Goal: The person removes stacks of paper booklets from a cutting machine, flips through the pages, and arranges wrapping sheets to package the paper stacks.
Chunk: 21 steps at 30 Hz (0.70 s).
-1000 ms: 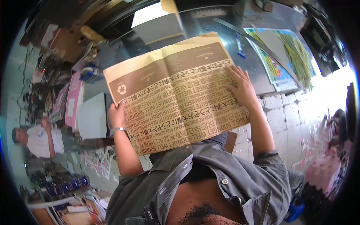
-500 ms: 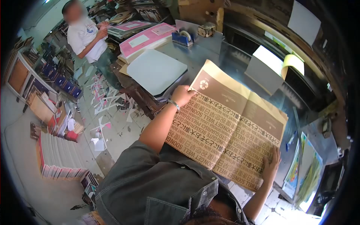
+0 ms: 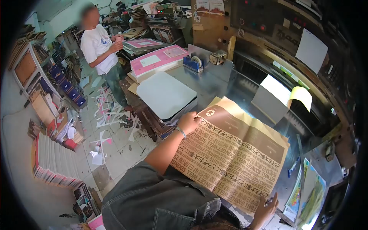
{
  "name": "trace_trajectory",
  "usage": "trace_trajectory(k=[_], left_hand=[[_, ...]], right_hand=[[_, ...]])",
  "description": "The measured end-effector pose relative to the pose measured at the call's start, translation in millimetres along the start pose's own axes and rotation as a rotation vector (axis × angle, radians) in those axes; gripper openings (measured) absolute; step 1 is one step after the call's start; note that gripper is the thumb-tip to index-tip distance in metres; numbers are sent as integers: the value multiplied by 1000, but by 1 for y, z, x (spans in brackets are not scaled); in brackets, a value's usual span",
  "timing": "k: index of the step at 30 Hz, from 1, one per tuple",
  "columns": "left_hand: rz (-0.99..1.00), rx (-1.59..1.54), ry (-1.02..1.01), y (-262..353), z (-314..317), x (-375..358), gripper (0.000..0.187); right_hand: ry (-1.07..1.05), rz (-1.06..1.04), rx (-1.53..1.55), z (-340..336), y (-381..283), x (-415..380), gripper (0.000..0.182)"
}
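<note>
A large brown kraft paper sheet [image 3: 234, 153], printed with "Get well soon" wording in several languages, is tilted in front of my body. A fold line runs down its middle, and a second paper edge shows behind its top. My left hand [image 3: 188, 123], with a bracelet on the wrist, is closed on the sheet's upper left edge, thumb in front. At the lower right edge is my right hand [image 3: 265, 210], its fingers apart; whether it touches the paper is hard to tell.
A metal worktable [image 3: 214, 82] carries a white sheet stack [image 3: 166, 94], a pink-topped stack [image 3: 159, 61] and a blue tape dispenser [image 3: 193, 64]. Behind it stands a large machine [image 3: 249, 65]. A person in a white shirt [image 3: 96, 48] stands far left. Paper scraps [image 3: 111, 111] litter the floor.
The sheet has lowered and leans flatter. My right hand has slid down along its right edge, fingers now spread. My left hand keeps its hold. The view has tilted up slightly.
</note>
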<state>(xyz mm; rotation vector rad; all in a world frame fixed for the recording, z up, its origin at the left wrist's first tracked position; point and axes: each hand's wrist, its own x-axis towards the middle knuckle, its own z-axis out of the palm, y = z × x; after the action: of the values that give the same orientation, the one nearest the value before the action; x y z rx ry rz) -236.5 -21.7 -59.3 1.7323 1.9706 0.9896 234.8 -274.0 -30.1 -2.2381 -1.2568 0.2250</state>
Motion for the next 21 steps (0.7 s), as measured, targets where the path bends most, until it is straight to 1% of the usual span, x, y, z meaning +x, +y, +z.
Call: trace_trajectory(k=[3, 6, 7, 10, 13, 16, 19, 21], left_hand=[[-22, 62, -31, 4, -1, -2, 31], [52, 229, -15, 10, -1, -2, 30], [39, 211, -40, 14, -1, -2, 28], [139, 289, -31, 9, 8, -1, 27], [146, 250, -8, 14, 10, -8, 24], [116, 272, -53, 12, 12, -4, 22], [116, 254, -80, 20, 4, -3, 20], [123, 239, -96, 19, 4, -2, 20]], right_hand=[[98, -18, -80, 4, 16, -21, 77], [-2, 110, 246, 15, 23, -28, 73], [-5, 107, 340, 19, 26, -30, 70], [-19, 83, 634, 35, 37, -29, 64], [-1, 44, 600, 48, 55, -24, 64], [54, -19, 551, 50, 47, -20, 65], [18, -15, 542, 43, 35, -14, 65], [37, -83, 529, 48, 51, -9, 58]])
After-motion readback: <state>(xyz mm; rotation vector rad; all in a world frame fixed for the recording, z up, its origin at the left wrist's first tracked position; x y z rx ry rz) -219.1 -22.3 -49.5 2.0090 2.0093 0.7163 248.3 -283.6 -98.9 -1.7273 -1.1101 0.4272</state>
